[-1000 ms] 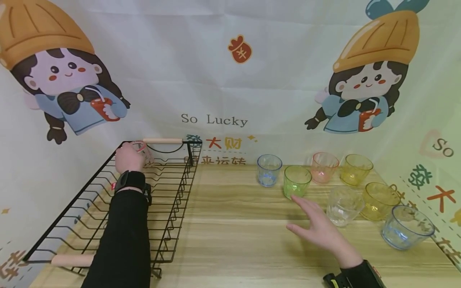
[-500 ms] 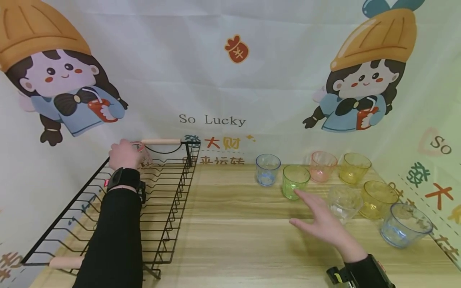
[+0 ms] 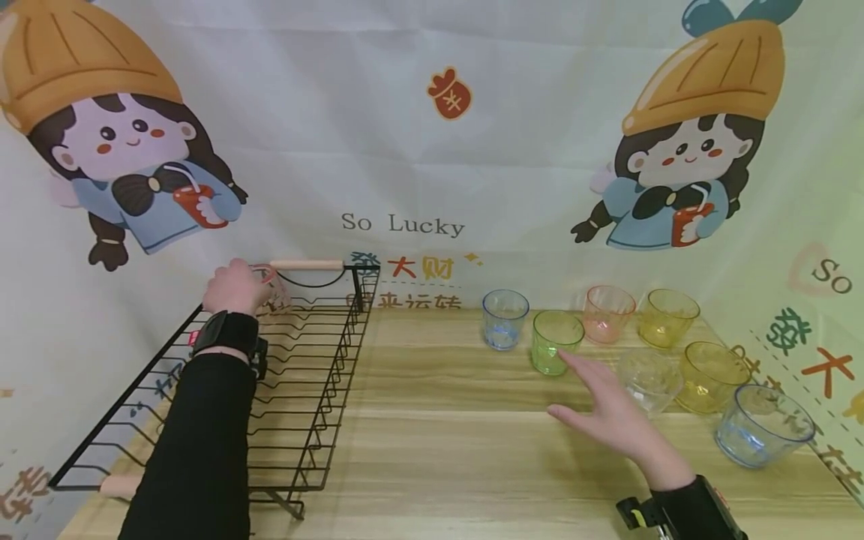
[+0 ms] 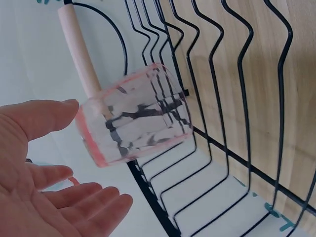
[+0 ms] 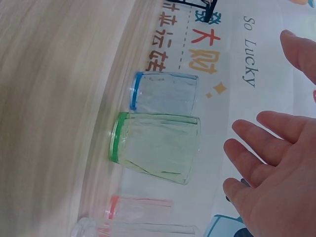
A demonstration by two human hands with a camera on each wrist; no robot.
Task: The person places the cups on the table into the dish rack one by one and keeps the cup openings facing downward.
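Note:
A clear pink-tinted glass (image 4: 140,116) sits tilted on the wires at the far left corner of the black dish rack (image 3: 297,360). Beside it is my left hand (image 4: 59,158), its fingers apart and not wrapped round the glass; the thumb tip lies close to the rim, and contact there cannot be told. On the right, my right hand (image 3: 610,412) hovers over the table with thumb and fingers spread, holding nothing. Just beyond its fingertips stands a green glass (image 3: 556,345), with a blue glass (image 5: 165,93) to its left. My right hand partly covers a colourless glass (image 3: 653,382).
Further right stand a pink glass (image 3: 607,315), two yellow glasses, one at the back (image 3: 668,319) and one nearer (image 3: 714,379), and another blue glass (image 3: 763,427). Pale wooden handles (image 3: 307,265) cap the rack's ends. A printed cloth (image 3: 405,150) hangs behind the wooden table (image 3: 432,465).
My left hand has shifted left, off the pink glass, which stays in the rack. My right hand has drifted slightly right and up, still spread.

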